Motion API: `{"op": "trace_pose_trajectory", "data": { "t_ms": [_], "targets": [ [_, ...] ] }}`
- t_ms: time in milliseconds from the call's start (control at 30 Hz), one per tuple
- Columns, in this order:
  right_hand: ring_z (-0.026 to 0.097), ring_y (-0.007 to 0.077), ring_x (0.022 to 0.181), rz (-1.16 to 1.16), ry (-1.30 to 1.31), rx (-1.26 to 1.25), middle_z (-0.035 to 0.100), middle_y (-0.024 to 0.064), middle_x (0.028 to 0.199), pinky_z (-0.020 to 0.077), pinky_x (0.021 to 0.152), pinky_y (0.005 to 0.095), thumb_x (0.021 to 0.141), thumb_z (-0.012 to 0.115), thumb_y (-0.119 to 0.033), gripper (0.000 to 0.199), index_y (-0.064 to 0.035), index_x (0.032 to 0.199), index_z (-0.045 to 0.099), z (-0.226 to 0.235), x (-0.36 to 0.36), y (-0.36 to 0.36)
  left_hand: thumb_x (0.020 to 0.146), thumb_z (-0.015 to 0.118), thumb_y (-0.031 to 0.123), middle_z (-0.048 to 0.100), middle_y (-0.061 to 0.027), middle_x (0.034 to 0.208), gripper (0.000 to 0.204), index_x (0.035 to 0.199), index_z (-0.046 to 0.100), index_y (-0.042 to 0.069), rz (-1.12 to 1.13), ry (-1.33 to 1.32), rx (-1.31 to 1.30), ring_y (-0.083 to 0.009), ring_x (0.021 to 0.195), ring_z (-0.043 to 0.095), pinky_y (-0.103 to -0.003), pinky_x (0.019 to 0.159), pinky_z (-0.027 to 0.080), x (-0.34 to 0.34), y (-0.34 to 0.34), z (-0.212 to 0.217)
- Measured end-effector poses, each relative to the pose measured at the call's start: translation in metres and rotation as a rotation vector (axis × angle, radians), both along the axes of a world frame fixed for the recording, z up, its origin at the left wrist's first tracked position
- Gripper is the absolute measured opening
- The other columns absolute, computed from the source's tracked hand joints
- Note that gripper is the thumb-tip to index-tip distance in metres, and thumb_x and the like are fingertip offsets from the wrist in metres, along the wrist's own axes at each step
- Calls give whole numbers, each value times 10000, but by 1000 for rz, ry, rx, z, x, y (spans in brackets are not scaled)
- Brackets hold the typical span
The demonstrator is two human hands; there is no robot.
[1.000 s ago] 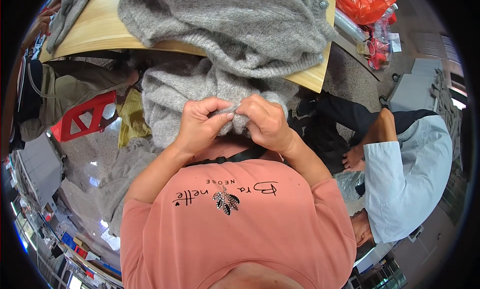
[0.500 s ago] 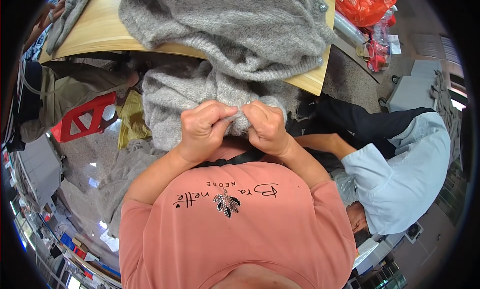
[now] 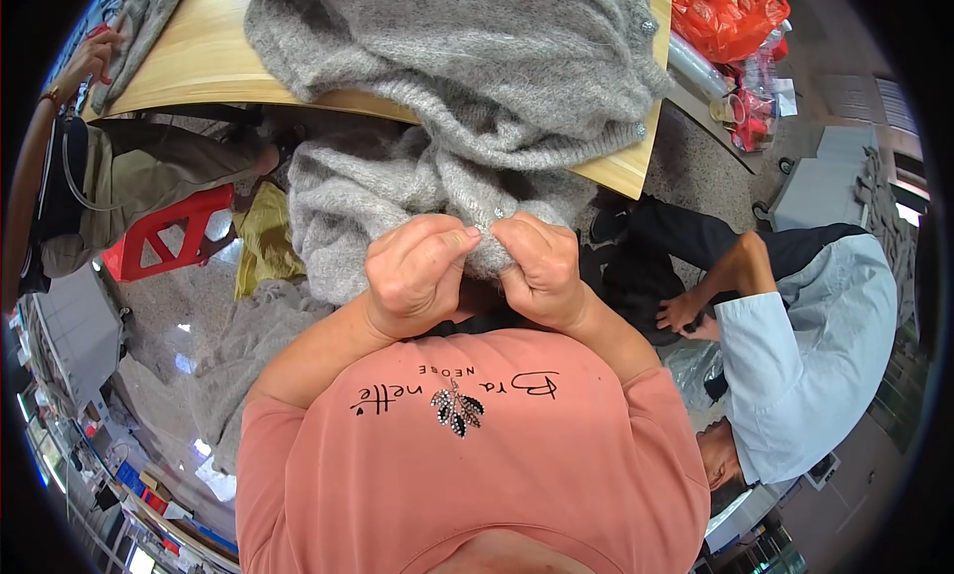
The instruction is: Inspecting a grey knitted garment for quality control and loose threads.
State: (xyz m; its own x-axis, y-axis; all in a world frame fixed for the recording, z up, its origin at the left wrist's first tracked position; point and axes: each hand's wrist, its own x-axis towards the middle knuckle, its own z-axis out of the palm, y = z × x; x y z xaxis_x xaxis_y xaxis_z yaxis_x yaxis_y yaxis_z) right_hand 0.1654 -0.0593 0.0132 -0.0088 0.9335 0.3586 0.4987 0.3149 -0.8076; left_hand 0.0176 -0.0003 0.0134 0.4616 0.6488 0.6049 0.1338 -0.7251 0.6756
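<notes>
Below the wooden table (image 3: 199, 67), left hand (image 3: 412, 276) and right hand (image 3: 542, 271) grip clamped on the grey knit cardigan (image 3: 397, 186) hanging downward.

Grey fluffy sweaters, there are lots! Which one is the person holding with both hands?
The grey knit garment hanging off the wooden table's front edge. The left hand and right hand pinch its edge; the other grey knit lies untouched on the tabletop.

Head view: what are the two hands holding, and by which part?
Both the left hand and the right hand pinch the grey knitted garment at a fold of its edge, beside a small bead.
</notes>
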Motion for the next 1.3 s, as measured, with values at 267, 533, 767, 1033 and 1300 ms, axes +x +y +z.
{"op": "trace_pose_trajectory", "data": {
  "t_ms": [267, 533, 767, 1033, 1300],
  "targets": [
    [460, 272, 467, -158, -85, 72, 415, 98, 557, 374, 420, 352, 501, 526, 20, 175, -20, 663, 472, -4, -9, 5, 603, 592, -89, 571, -117, 685, 214, 800, 568, -10, 58, 71, 181, -217, 548, 566, -270, 468, 460, 5, 4, 0],
    [421, 266, 420, -195, -107, 227, 420, 112, 548, 336, 389, 333, 492, 475, 42, 216, 5, 701, 518, -15, -12, 23, 586, 562, -119, 565, -123, 691, 233, 801, 560, -29, 108, 53, 191, -219, 555, 568, -274, 469, 469, 8, -1, -1],
    [501, 268, 522, 35, -68, 169, 503, 120, 650, 398, 457, 324, 552, 540, 23, 247, 17, 799, 545, -12, -10, 19, 608, 543, -114, 573, -132, 705, 232, 817, 550, -14, 42, 94, 174, -237, 564, 573, -292, 475, 462, -26, 1, -11],
    [572, 302, 695, -168, -346, -442, 575, 159, 851, 458, 613, 332, 713, 596, -126, 295, -12, 982, 557, -52, 40, -8, 639, 593, -20, 552, -120, 711, 134, 767, 557, -2, -186, 1081, -354, -270, 586, 537, -323, 526, 433, -172, -8, -51],
    [523, 350, 659, 433, -313, -503, 519, 155, 662, 414, 581, 402, 663, 514, -59, 78, 4, 638, 474, -90, 7, -8, 659, 686, 197, 576, -136, 779, 366, 931, 530, 8, 123, 559, 27, -292, 682, 578, -346, 612, 477, -17, 43, -48]
  ]
}}
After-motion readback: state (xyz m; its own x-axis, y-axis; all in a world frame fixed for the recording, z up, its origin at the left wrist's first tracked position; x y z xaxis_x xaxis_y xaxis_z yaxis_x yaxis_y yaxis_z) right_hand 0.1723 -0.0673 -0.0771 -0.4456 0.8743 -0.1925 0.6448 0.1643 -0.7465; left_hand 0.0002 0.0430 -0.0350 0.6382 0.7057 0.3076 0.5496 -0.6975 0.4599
